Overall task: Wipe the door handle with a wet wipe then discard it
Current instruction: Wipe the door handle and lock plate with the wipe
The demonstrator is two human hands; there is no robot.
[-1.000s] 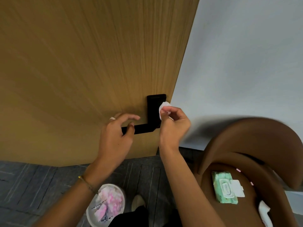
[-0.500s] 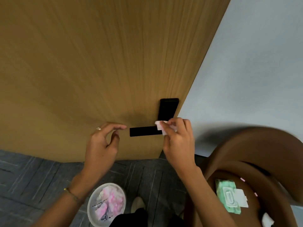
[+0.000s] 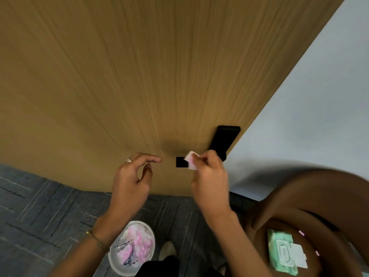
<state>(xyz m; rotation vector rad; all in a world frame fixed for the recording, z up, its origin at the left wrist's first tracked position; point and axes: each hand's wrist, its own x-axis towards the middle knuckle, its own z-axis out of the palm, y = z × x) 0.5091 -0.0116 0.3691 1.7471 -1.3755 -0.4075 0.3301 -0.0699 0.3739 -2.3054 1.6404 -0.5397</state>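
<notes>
Door handle [image 3: 223,145], black and L-shaped, sits near the right edge of the wooden door [image 3: 139,76]. On the floor at the near left, a round white bin [image 3: 131,248] holds crumpled pink and white wipes. Above it the left hand [image 3: 129,180] hovers beside the lever's free end, fingers loosely curled, holding nothing. The right hand [image 3: 209,176] pinches a folded wet wipe [image 3: 190,159] against the lever, near its free end. At the near right, a green wipes pack [image 3: 283,254] lies on a brown chair [image 3: 319,196], flap open.
</notes>
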